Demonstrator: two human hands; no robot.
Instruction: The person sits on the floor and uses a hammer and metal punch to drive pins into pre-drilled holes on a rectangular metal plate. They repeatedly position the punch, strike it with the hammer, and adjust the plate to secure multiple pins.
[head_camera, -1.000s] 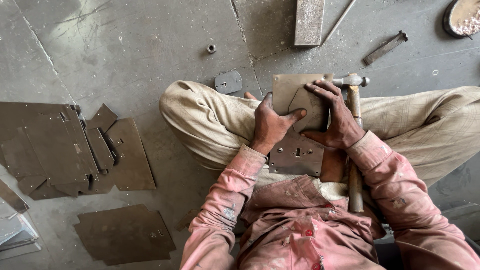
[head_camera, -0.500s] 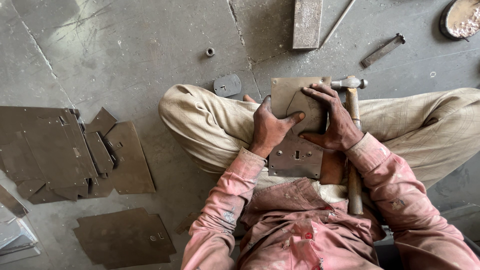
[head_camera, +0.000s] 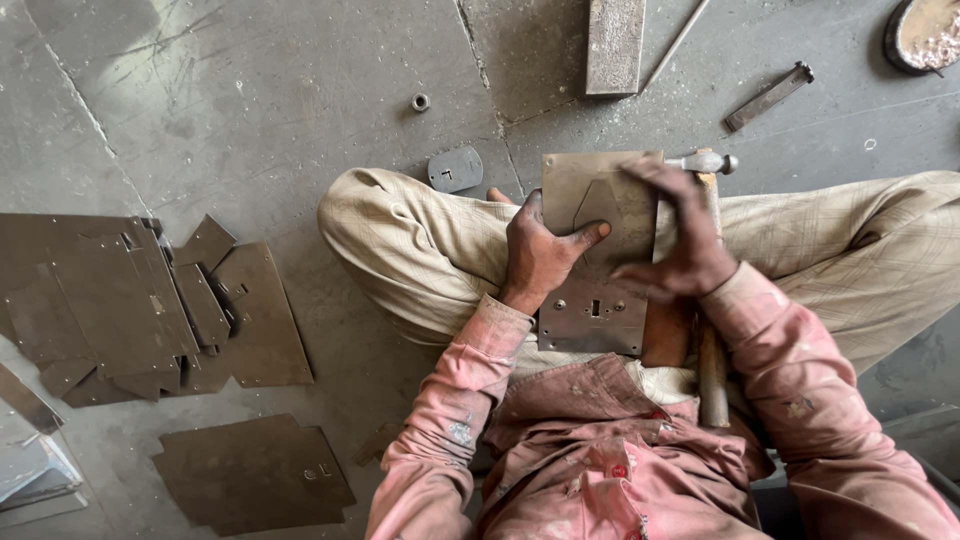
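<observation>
A brown metal plate (head_camera: 590, 195) is held flat over a grey slotted plate (head_camera: 590, 315) in the lap, clamped by the left hand (head_camera: 540, 250) and pressed by the right hand (head_camera: 675, 250). A hammer (head_camera: 708, 300) is partly hidden under that wrist (right of the plate). Cut sheets (head_camera: 140, 310) lie far left.

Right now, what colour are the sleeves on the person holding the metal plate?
Pink, smudged with grime, on both sleeves, seen in the head view, the only one.
</observation>
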